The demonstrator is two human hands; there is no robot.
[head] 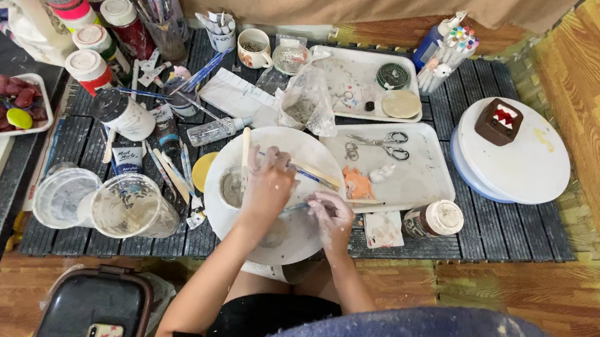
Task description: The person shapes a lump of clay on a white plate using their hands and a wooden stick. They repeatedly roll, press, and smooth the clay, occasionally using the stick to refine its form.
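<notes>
Head view: one round white plate (239, 217) was seen mid-mat, beside two trays. Left hand (266, 187) was curled over it, grip unclear; a thin brush (297, 206) was pinched by right hand (330, 217).

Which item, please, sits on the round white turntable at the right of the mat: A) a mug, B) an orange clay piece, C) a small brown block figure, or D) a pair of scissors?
C: a small brown block figure sits alone on the round white turntable.
</notes>
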